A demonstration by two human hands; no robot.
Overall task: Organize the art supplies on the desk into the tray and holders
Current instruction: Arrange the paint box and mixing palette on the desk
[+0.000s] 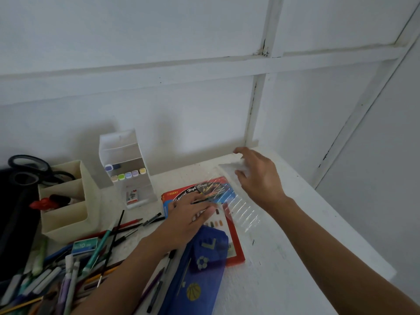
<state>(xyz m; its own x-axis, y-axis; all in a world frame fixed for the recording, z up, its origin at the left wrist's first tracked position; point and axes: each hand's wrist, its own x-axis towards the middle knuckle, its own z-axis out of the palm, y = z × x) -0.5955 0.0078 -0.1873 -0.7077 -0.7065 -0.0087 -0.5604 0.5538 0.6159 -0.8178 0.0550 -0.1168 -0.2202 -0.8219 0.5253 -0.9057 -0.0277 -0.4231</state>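
Your left hand (191,214) lies flat on the red crayon box (235,246) in the middle of the frame. Its grip is fully open, fingers straight and pressing down on the lid, not wrapped around anything. Your right hand (256,176), a bit right of center, has its grip closed on the far end of the clear plastic tray (244,212), with the fingers curled over that end. The tray is ribbed and see-through. It runs diagonally from your right hand down toward the lower right, and it overlaps the right edge of the crayon box. I can't tell if its near end is touching the counter (295,258) or lifted a bit.

A blue pencil case (204,264) with a basketball and soccer ball print sits on the near end of the crayon box, just below your left hand.

At the left of the frame a cream holder (66,214) with stepped compartments stands on the counter, with black scissors (29,164) sticking out of its back section. Just right of it is a white tiered holder (122,153) with a row of pastel-capped markers (127,176) in it. In the lower left there's a loose pile of pens and pencils (68,269) with a small green box (85,245) lying on top.
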